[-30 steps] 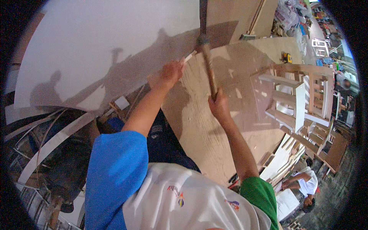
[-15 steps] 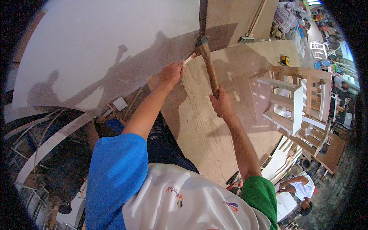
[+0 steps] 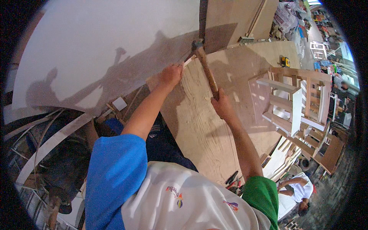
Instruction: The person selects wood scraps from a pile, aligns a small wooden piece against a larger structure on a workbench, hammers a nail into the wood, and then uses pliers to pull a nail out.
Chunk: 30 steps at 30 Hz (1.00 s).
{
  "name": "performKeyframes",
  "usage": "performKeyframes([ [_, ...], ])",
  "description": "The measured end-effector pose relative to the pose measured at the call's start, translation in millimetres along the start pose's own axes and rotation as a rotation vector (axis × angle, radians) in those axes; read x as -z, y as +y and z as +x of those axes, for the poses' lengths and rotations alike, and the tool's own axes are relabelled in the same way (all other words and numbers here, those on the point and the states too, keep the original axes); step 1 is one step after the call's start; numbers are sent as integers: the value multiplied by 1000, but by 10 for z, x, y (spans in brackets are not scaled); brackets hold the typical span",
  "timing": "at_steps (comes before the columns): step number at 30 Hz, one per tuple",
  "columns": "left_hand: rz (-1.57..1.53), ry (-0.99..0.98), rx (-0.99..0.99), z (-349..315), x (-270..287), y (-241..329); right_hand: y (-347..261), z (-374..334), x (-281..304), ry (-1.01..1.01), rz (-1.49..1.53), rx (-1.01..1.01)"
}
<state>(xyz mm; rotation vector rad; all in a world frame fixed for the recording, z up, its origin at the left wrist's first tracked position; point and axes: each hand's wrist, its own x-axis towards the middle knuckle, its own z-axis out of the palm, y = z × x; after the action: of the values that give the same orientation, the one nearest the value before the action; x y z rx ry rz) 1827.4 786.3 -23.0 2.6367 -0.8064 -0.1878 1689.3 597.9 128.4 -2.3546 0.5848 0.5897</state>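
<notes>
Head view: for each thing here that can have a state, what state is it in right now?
Hammer: gripped by its wooden handle, head raised against the white panel's edge.
Right hand: closed around the handle's lower end.
Left hand: pinching a thin pale strip beside the hammer head.
Plywood sheet: lying flat, bare.
White panel: leaning, in shadow.
Wooden chair frame: unfinished, tipped over.

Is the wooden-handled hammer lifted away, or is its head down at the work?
Down: the wooden-handled hammer head meets the thin strip's end, gripped by the right hand.

White wall panel [image 3: 96, 46], unpainted wooden chair frames [image 3: 299, 103] right.
</notes>
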Motion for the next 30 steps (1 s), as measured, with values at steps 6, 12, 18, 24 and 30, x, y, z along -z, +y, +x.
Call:
performKeyframes([
  [6,-71,134,-40,-3,-148,-37,-139,-16,260,102,30,94],
  [12,-5,95,13,19,-170,-9,49,1,67,-25,30,-41],
  [18,-3,168,-16,-3,-129,3,192,48,-77,27,117,4],
  [24,-50,-91,108,15,183,154,-14,-31,63,14,-42,15],
  [30,-43,20,11,27,-18,51,170,36,-118,100,-97,101],
])
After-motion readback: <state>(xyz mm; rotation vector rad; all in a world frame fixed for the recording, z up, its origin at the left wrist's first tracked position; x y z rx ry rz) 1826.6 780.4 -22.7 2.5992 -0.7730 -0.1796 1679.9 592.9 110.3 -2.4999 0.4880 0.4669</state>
